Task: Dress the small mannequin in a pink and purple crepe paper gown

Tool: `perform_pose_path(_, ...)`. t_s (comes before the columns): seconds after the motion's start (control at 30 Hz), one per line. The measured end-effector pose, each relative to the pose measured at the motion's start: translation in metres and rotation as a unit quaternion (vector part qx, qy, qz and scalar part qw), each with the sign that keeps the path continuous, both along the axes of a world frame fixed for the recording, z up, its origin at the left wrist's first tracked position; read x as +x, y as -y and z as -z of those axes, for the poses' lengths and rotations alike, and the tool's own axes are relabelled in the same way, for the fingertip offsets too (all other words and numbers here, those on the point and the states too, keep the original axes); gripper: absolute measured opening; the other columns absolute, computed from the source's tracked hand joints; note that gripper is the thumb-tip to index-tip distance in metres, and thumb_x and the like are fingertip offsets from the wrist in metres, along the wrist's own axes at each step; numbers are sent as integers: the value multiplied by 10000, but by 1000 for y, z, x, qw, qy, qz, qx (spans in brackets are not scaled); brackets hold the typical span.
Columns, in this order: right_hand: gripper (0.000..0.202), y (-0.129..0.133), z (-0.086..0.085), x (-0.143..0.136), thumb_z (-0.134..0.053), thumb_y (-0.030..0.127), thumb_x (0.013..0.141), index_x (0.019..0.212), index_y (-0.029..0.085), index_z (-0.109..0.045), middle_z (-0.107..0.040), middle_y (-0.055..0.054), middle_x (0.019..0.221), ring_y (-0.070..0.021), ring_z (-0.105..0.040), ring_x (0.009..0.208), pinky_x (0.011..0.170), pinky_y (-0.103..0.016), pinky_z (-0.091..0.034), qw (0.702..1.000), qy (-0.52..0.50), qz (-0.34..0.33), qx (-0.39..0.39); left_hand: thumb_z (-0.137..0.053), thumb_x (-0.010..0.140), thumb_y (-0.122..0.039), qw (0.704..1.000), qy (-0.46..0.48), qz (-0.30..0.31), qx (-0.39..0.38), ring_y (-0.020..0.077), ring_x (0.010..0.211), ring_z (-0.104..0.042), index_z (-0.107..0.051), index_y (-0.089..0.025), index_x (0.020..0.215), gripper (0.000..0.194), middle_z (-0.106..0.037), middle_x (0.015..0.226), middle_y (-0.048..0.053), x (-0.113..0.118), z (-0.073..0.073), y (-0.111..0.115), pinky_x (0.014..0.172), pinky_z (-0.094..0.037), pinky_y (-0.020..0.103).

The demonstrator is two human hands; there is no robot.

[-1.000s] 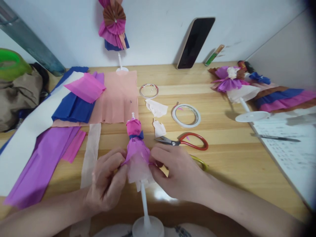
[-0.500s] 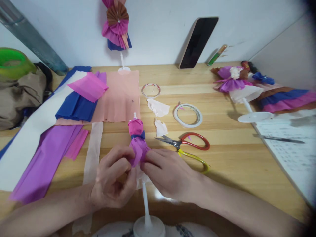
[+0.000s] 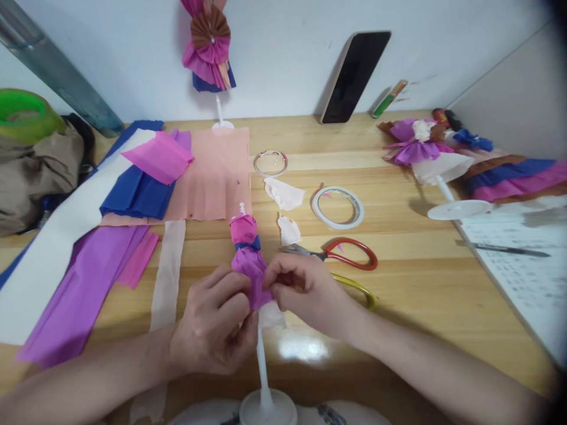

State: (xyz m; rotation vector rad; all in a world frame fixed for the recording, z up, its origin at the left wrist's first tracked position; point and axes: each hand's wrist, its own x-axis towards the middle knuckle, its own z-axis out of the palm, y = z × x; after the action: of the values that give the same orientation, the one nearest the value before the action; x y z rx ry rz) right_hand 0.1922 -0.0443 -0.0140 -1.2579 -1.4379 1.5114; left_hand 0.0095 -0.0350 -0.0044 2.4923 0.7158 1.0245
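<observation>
In front of me a small dress form (image 3: 243,229) stands on a white stem and round base (image 3: 268,408). It is wrapped in pink and purple crepe paper, with a dark blue band and bow (image 3: 247,243) at the waist. My left hand (image 3: 217,319) is closed, pinching the left and lower part of the purple crepe paper skirt (image 3: 248,264). Thumb and index finger of my right hand (image 3: 305,289) pinch the skirt's right edge. White paper (image 3: 271,316) shows below the purple layer. Scissors (image 3: 352,252) with red and yellow handles lie partly behind my right hand.
Crepe paper sheets (image 3: 212,177) and strips lie at left. A tape roll (image 3: 338,206), paper scraps (image 3: 283,193) and a small ring dish (image 3: 271,162) lie ahead. A phone (image 3: 357,77) leans on the wall. Dressed forms stand at the back (image 3: 211,53) and right (image 3: 419,141); a pen (image 3: 509,250) rests on a notebook.
My right hand has shifted up and turned, now pinching the skirt's edge with its fingertips. My left hand has moved slightly right across the skirt. More white paper shows beneath.
</observation>
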Motion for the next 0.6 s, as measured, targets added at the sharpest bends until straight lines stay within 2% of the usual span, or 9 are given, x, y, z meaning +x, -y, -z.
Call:
perform_pose_path(0.1,64,-2,-3,-3,-516,144,662,688,193,-547,-511,62,579,-75,-470,456,424,-199,-402,990,-104,32,-89,-519,704,17,1000,-1,7,-3,149,624,-473,-367,-196,640,270,-506,619,25,0,2,1,548,-431,284)
perform_pose_path(0.17,106,-3,-6,-4,-543,156,675,762,189,-595,-557,49,622,-72,-470,455,412,-200,-418,988,-122,34,-88,-525,694,22,1000,-1,10,-6,147,617,-462,-361,-195,637,278,-490,606,18,0,3,1,546,-417,284)
perform_pose_path(0.27,239,-4,-8,-3,-539,107,703,883,185,-675,-693,-33,855,-114,-612,632,499,-224,-482,996,-87,18,30,-518,693,15,1000,5,16,-9,142,605,-433,-362,-198,649,268,-470,597,5,1,4,1,541,-398,283)
perform_pose_path(0.37,322,-4,-7,0,-525,45,733,955,190,-708,-699,-88,1103,-182,-667,941,624,-254,-520,985,-19,-3,169,-506,705,1,1000,12,17,-10,146,602,-431,-352,-205,656,262,-451,577,-5,0,2,1,541,-391,288)
perform_pose_path(0.4,328,-5,-6,1,-520,32,747,962,191,-709,-700,-88,1097,-184,-665,960,646,-261,-524,983,-3,-2,186,-504,709,-2,1000,12,18,-12,147,602,-436,-350,-206,657,260,-454,576,-3,-1,2,1,541,-393,290)
perform_pose_path(0.5,303,-5,0,3,-510,9,780,928,191,-702,-692,-66,969,-153,-659,853,657,-260,-519,979,20,43,196,-492,723,-3,999,17,20,-27,150,609,-469,-397,-196,693,217,-512,618,27,-4,-1,0,537,-415,290)
perform_pose_path(0.6,268,-5,3,3,-518,11,800,924,174,-691,-645,-54,881,-123,-613,734,581,-230,-477,965,46,59,250,-496,749,6,1000,14,1,-17,155,641,-527,-497,-157,793,168,-579,680,60,-6,-2,-3,562,-458,290)
